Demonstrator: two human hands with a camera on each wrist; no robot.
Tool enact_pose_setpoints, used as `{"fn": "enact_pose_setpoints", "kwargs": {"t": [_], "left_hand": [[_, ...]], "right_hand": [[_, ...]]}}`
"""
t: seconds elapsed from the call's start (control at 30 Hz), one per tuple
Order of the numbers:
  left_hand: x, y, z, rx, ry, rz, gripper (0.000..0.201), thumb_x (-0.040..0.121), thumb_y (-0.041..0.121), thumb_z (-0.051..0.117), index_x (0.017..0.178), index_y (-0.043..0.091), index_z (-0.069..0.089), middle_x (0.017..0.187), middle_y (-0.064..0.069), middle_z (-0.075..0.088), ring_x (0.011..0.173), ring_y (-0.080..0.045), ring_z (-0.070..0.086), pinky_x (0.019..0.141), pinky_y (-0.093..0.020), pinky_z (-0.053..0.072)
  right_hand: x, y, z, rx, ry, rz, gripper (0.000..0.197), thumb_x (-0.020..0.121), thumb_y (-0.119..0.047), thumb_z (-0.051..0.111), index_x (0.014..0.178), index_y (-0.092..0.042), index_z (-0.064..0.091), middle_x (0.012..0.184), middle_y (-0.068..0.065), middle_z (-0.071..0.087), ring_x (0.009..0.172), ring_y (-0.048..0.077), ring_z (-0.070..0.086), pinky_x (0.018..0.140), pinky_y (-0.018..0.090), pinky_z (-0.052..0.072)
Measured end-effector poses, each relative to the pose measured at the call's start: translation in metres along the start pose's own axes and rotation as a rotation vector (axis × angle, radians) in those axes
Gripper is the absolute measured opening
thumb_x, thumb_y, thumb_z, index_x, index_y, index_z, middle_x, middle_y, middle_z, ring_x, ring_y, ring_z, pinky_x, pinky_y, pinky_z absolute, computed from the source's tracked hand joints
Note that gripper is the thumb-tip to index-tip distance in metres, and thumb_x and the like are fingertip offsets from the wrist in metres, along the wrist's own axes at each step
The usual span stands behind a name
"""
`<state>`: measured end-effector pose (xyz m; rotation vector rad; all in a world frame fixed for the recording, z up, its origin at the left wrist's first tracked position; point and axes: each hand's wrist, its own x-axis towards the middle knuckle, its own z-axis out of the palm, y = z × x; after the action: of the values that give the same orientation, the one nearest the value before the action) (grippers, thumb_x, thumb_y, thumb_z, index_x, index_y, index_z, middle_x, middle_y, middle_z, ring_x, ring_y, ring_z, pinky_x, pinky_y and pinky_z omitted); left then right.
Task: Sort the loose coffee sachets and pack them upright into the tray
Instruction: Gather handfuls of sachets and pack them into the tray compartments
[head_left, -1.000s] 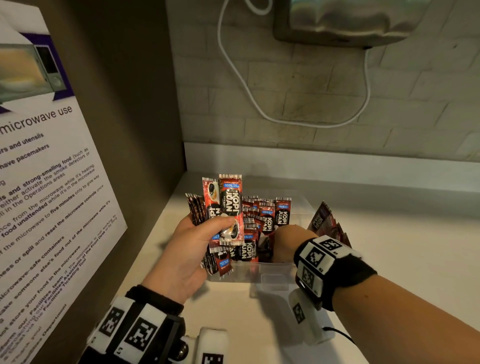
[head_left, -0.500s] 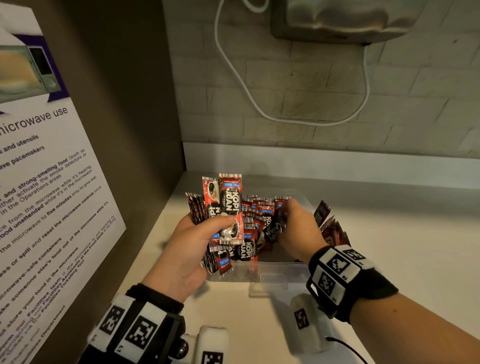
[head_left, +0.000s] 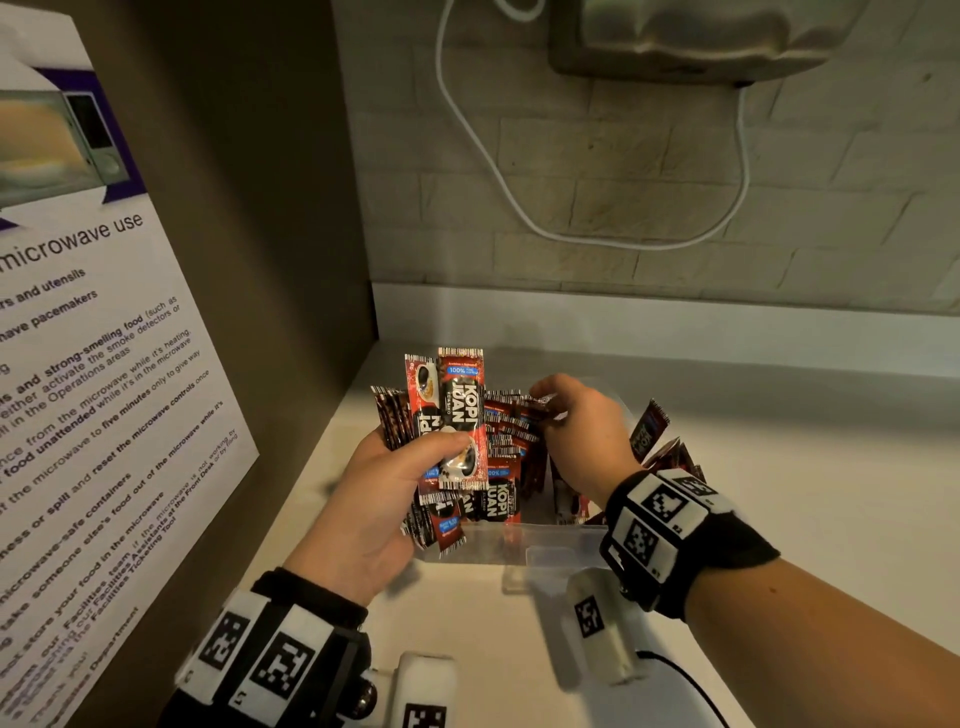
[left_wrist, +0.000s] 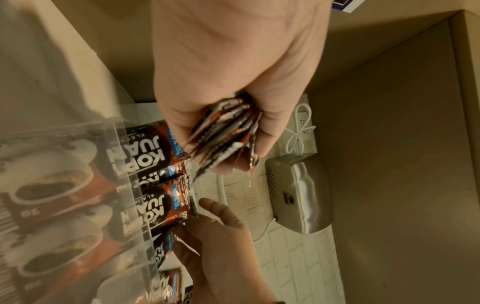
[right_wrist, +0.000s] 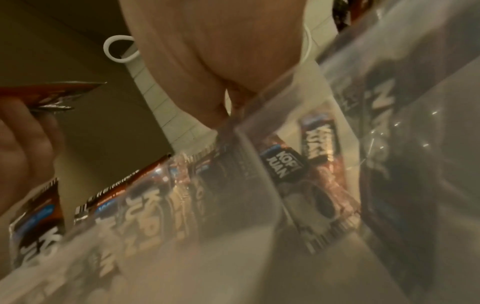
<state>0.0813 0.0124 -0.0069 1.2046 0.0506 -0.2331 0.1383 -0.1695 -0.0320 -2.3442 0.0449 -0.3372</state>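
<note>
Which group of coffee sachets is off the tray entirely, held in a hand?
The fanned bundle of sachets gripped in the left hand, raised above the clear tray; the others stand in the tray.

Sachet bundle (head_left: 457, 415) in left hand (head_left: 374, 499)

Red-and-black sachets (head_left: 461, 415) with white lettering, blue labels, barcode-striped ends, a white cup printed low on each. Clear, colourless tray (head_left: 519, 543). Cream-white tabletop (head_left: 805, 493). Black wristbands (head_left: 670, 525) carrying black-and-white square markers, lower frame. White cable (head_left: 483, 150) looping over pale grey brick, upper centre. White poster (head_left: 93, 364), black text, purple band, at left.
</note>
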Motion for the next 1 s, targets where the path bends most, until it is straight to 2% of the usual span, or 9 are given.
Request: {"fn": "enact_pose_setpoints", "kwargs": {"t": [0.23,0.43,0.57,0.6,0.67,0.73,0.83,0.93,1.0], "left_hand": [[0.001,0.0,-0.002,-0.02,0.005,0.001,0.029,0.082,0.003,0.064,0.11,0.009,0.068,0.104,-0.018,0.073,0.094,-0.037,0.07,0.086,-0.053,0.054],[0.001,-0.003,0.003,-0.025,0.002,-0.019,0.029,0.084,0.002,0.063,0.112,0.007,0.067,0.105,-0.019,0.072,0.097,-0.038,0.069,0.09,-0.054,0.053],[0.002,-0.007,0.008,-0.008,-0.017,-0.042,0.03,0.084,0.003,0.064,0.113,0.007,0.067,0.106,-0.02,0.072,0.097,-0.038,0.069,0.09,-0.054,0.053],[0.002,-0.008,0.01,-0.003,-0.023,-0.049,0.031,0.084,0.003,0.064,0.114,0.007,0.067,0.106,-0.02,0.072,0.097,-0.038,0.069,0.09,-0.054,0.053],[0.001,-0.011,0.012,-0.001,-0.035,-0.06,0.034,0.082,0.004,0.065,0.115,0.007,0.066,0.106,-0.019,0.072,0.098,-0.038,0.069,0.091,-0.053,0.053],[0.0,-0.013,0.012,0.002,-0.046,-0.063,0.035,0.081,0.003,0.065,0.116,0.006,0.065,0.107,-0.019,0.072,0.098,-0.038,0.069,0.092,-0.053,0.052],[-0.002,-0.015,0.011,0.012,-0.067,-0.063,0.033,0.082,0.002,0.065,0.114,0.005,0.066,0.105,-0.02,0.072,0.097,-0.037,0.069,0.091,-0.051,0.053],[-0.003,-0.015,0.009,0.008,-0.064,-0.051,0.032,0.082,0.001,0.065,0.114,0.005,0.066,0.103,-0.019,0.073,0.095,-0.036,0.07,0.087,-0.048,0.055],[-0.002,-0.014,0.007,0.0,-0.053,-0.038,0.032,0.082,0.0,0.065,0.113,0.005,0.066,0.101,-0.019,0.073,0.093,-0.036,0.071,0.084,-0.047,0.056]], "right_hand": [[0.003,0.001,-0.028,-0.035,0.111,0.12,0.028,0.085,0.005,0.055,0.106,-0.013,0.061,0.091,0.003,0.062,0.075,0.015,0.054,0.055,0.016,0.039],[0.009,-0.012,-0.059,-0.084,0.087,0.173,0.023,0.083,0.005,0.056,0.102,-0.005,0.064,0.096,0.013,0.067,0.066,0.02,0.06,0.049,0.026,0.046],[0.01,-0.025,-0.049,-0.116,-0.142,0.379,0.015,0.088,0.0,0.053,0.101,0.006,0.059,0.082,0.013,0.059,0.08,0.028,0.062,0.072,0.037,0.056],[0.008,-0.027,-0.044,-0.105,-0.209,0.428,0.006,0.09,-0.001,0.052,0.092,0.002,0.056,0.079,0.012,0.055,0.081,0.027,0.059,0.078,0.038,0.056],[0.006,-0.025,-0.032,-0.063,-0.287,0.441,0.018,0.089,-0.004,0.054,0.073,-0.01,0.048,0.08,0.009,0.054,0.083,0.026,0.056,0.086,0.04,0.055],[0.004,-0.022,-0.024,-0.069,-0.324,0.419,0.023,0.087,-0.006,0.056,0.069,-0.015,0.046,0.083,0.007,0.054,0.089,0.026,0.059,0.087,0.04,0.055],[0.003,-0.013,-0.019,-0.154,-0.364,0.417,0.01,0.085,-0.009,0.06,0.088,-0.012,0.052,0.097,0.01,0.054,0.099,0.028,0.061,0.091,0.041,0.053],[0.004,-0.003,-0.018,-0.084,-0.428,0.505,0.023,0.08,-0.005,0.066,0.098,-0.013,0.053,0.106,0.012,0.058,0.095,0.025,0.058,0.091,0.041,0.054],[0.004,0.001,-0.014,-0.071,-0.435,0.547,0.041,0.073,-0.006,0.074,0.11,-0.01,0.058,0.121,0.014,0.058,0.105,0.028,0.059,0.092,0.042,0.053]]}}
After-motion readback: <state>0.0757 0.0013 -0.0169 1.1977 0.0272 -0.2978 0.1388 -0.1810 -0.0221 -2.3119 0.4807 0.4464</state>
